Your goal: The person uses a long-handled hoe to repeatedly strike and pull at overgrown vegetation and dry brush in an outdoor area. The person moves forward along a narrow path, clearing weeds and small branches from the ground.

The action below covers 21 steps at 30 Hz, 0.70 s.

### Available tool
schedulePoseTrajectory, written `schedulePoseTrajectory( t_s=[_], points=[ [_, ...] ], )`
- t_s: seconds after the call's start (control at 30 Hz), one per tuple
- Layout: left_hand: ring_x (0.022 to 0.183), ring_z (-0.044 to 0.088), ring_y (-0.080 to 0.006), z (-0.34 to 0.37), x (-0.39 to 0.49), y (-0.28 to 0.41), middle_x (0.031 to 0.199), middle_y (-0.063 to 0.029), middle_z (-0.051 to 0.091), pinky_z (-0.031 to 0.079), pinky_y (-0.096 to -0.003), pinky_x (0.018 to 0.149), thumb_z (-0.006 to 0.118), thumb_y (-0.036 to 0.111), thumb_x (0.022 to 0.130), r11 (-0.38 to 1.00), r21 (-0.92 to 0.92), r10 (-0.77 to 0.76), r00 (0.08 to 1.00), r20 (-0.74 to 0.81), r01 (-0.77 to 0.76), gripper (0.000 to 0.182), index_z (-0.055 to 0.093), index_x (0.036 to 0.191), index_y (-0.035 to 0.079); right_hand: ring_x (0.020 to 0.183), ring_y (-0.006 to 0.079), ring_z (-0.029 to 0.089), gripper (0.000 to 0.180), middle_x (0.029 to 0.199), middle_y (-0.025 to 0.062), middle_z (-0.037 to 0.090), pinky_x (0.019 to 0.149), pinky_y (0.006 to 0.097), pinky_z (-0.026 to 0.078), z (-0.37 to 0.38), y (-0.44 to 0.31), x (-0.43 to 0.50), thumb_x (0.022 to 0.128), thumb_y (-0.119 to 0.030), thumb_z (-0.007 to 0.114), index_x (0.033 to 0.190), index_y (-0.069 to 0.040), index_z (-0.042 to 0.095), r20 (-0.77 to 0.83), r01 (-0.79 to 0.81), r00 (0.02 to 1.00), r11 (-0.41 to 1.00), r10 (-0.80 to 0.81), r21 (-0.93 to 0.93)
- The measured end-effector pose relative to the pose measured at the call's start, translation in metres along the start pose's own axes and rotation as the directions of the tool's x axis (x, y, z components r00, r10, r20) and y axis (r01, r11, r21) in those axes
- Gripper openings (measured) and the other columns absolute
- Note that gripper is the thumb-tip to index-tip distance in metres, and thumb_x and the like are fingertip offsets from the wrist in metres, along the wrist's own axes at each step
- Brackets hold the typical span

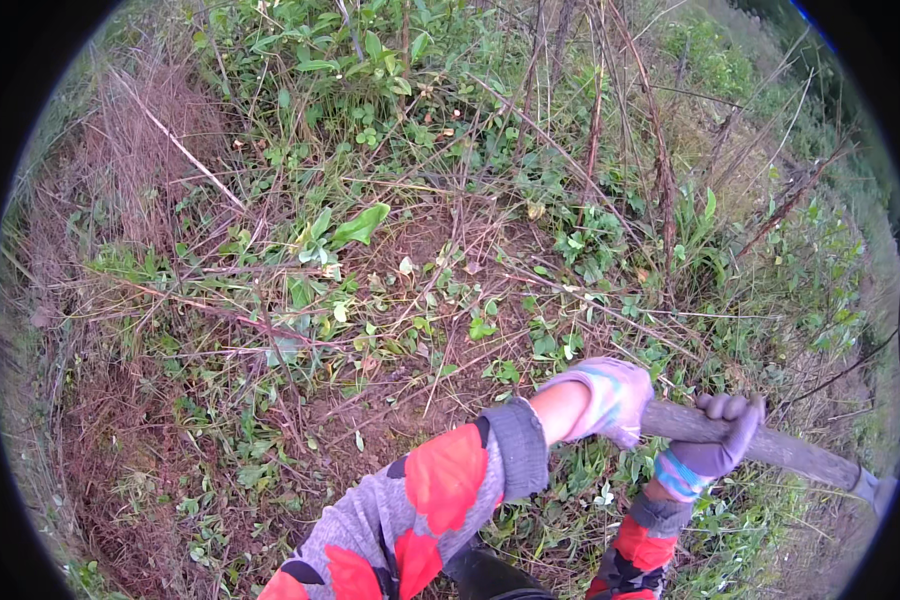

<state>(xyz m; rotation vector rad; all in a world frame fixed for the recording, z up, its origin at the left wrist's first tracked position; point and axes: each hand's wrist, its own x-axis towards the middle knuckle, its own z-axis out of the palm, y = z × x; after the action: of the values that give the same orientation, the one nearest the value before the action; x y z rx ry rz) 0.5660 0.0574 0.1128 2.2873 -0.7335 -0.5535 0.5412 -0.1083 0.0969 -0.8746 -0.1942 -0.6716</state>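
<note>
A thick wooden handle point(787, 451) slants across the lower right, with a grey metal fitting point(870, 489) at its far end, cut off by the picture's rim. My left hand point(607, 397), in a pale patterned glove, is closed around the handle's near end. Farther along, toward the metal, my right hand point(720, 442) grips the same handle in a purple knit glove with a blue-striped cuff. Both sleeves are grey with red and black patches. The rest of the tool's head is hidden beyond the rim.
Brown soil point(390, 420) with scattered leaves and dry stalks lies before me. Tall dry stems point(664, 187) stand at the upper right, leafy green plants point(367, 60) grow at the top, and reddish dry grass point(157, 150) is at the left. A dark boot point(495, 574) shows at the bottom.
</note>
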Motion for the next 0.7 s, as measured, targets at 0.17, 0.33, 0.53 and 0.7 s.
schedulePoseTrajectory(
  t_s=[0.17, 0.33, 0.53, 0.7],
  points=[
    [0.051, 0.058, -0.0207, 0.123, -0.094, -0.14, 0.059, -0.0089, 0.06, 0.047, -0.0343, 0.045, 0.072, 0.022, 0.068, 0.602, -0.622, -0.532, 0.833, 0.155, 0.5, 0.028, 0.065, 0.08, -0.002, 0.052, 0.0187, 0.051, 0.013, 0.06, 0.0027, 0.05, 0.058, 0.0356, 0.049, -0.016, 0.161, -0.112, 0.089, -0.019, 0.056, 0.083, -0.008, 0.051, -0.175, -0.831, 0.551, 0.517, 0.816, -0.208],
    [0.055, 0.059, -0.0199, 0.259, -0.227, -0.102, 0.071, -0.0098, 0.061, 0.047, -0.0343, 0.049, 0.072, 0.023, 0.076, 0.232, -0.868, -0.656, 0.729, 0.193, 0.439, 0.037, 0.057, 0.097, -0.003, 0.055, 0.0201, 0.055, 0.016, 0.07, 0.0062, 0.055, 0.052, 0.0361, 0.05, -0.065, 0.143, -0.264, 0.084, -0.014, 0.06, 0.096, -0.004, 0.055, -0.159, -0.977, 0.142, 0.112, 0.977, -0.181],
    [0.087, 0.063, -0.0428, 0.263, -0.268, -0.051, 0.087, -0.0247, 0.065, 0.049, -0.0468, 0.078, 0.069, 0.04, 0.078, 0.508, -0.404, -0.799, 0.591, 0.107, 0.76, 0.054, 0.056, 0.108, -0.003, 0.061, 0.0195, 0.051, 0.022, 0.071, 0.0046, 0.048, 0.063, 0.0373, 0.048, -0.067, 0.109, -0.257, 0.085, -0.013, 0.058, 0.105, -0.003, 0.055, 0.011, -0.994, -0.014, -0.015, 1.0, 0.105],
    [0.087, 0.063, -0.041, 0.24, -0.269, -0.034, 0.088, -0.0232, 0.065, 0.049, -0.0452, 0.078, 0.066, 0.042, 0.079, 0.546, -0.29, -0.794, 0.596, 0.123, 0.786, 0.052, 0.055, 0.11, 0.001, 0.057, 0.0166, 0.045, 0.009, 0.064, -0.0012, 0.043, 0.06, 0.0383, 0.045, -0.059, 0.103, -0.222, 0.081, -0.014, 0.059, 0.086, -0.012, 0.052, -0.041, -0.979, 0.04, 0.048, 0.998, 0.2]
  ],
)
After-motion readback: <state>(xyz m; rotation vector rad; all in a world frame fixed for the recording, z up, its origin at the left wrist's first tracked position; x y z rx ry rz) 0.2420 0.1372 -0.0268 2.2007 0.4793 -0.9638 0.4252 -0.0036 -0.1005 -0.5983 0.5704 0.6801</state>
